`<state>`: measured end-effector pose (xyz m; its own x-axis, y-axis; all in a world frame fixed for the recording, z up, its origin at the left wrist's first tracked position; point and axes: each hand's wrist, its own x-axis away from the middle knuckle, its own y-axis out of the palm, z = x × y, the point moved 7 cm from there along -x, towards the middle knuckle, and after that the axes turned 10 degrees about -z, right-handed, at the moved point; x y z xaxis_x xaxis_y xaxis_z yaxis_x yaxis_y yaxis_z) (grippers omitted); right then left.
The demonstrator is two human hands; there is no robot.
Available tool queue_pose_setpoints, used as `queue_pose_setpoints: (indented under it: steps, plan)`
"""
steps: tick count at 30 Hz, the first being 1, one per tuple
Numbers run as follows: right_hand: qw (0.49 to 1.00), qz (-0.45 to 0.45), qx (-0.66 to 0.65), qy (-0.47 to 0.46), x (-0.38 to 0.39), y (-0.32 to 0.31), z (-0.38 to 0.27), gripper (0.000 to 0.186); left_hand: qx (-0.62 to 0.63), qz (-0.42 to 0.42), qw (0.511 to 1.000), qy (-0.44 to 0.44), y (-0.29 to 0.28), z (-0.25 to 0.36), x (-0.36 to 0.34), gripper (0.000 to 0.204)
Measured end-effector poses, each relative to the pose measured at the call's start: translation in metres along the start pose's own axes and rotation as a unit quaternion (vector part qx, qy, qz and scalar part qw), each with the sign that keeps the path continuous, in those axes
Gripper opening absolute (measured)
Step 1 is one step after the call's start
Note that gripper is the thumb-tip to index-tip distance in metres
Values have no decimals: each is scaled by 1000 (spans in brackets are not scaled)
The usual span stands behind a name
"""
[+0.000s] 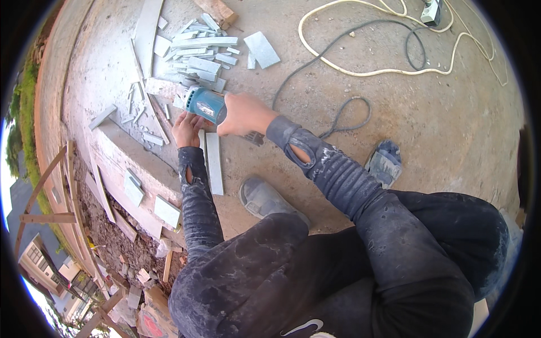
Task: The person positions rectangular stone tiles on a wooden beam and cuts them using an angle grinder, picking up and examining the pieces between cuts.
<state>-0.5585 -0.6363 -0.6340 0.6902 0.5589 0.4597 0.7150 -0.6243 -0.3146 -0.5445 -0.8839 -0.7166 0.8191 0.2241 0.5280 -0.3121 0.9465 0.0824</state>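
Observation:
My right hand is wrapped round the body of a teal angle grinder, whose head points left toward the pile of cut pieces. Close below that head is my left hand, its fingers curled in; whatever they grip is hidden by the hand and the tool. Long pale tile strips lie just beside the left wrist. Beyond the grinder is a heap of cut grey-green tile pieces, with a wider tile offcut to its right.
A dark cord and a cream cable loop over the concrete at the right, near a power socket block. Tile squares lie on the ledge at left, above rubble and wooden framing. My sandalled feet are close by.

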Motion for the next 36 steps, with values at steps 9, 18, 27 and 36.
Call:
queue_pose_setpoints:
  steps: [9,18,27,36]
  plan:
    - [1000,-12,4,4,-2,1,1,63,-5,21,1000,5,1,2,2,28]
    - [1000,-20,5,9,-3,4,4,63,-7,15,1000,3,2,0,0,28]
    - [1000,-12,15,12,-4,6,4,64,-1,27,1000,11,1,1,0,22]
    - [1000,-13,-9,4,-4,8,10,64,-5,31,999,11,8,4,4,20]
